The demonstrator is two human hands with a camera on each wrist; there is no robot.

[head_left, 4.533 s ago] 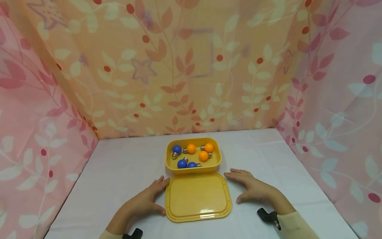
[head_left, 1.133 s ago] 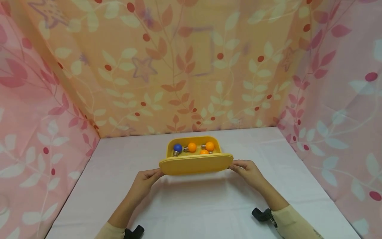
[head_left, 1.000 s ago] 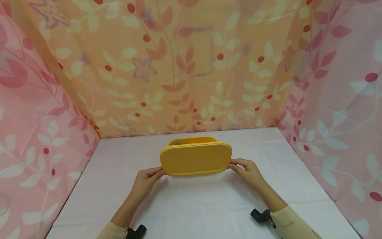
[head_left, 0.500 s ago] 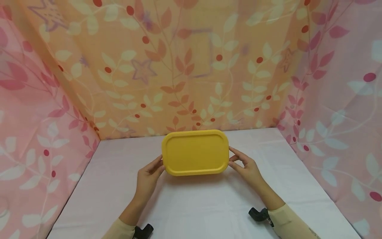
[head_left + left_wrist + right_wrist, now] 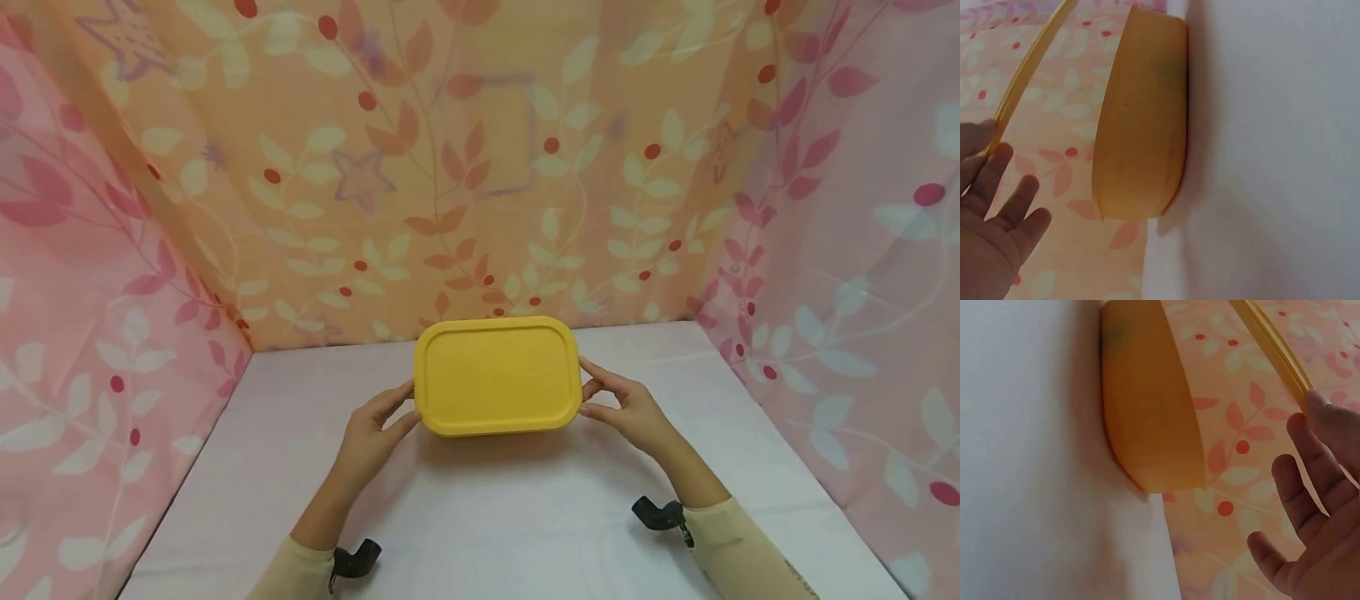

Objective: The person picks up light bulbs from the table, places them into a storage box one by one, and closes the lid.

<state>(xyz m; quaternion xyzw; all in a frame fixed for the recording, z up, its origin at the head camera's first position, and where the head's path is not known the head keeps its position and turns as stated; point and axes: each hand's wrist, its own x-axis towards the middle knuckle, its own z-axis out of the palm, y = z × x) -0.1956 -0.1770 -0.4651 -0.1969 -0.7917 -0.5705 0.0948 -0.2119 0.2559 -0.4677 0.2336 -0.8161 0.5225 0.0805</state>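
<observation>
A yellow plastic lid is held up by its two short ends, its flat face toward the head camera. My left hand pinches its left edge between thumb and fingers. On the opposite edge my right hand grips it the same way. Below the lid, the yellow box stands on the table; the left wrist view shows a gap between them, with the lid tilted. The right wrist view also has the box apart from the lid. The light bulbs inside are hidden.
A white cloth covers the table. Behind it hangs an orange leaf-patterned curtain, with pink patterned curtains at the sides. Black wrist devices sit at both cuffs.
Both hands have lifted the lid off the table in front of the box and carried it up and away from me. It has tipped face-on and now covers the box and bulbs from view.
</observation>
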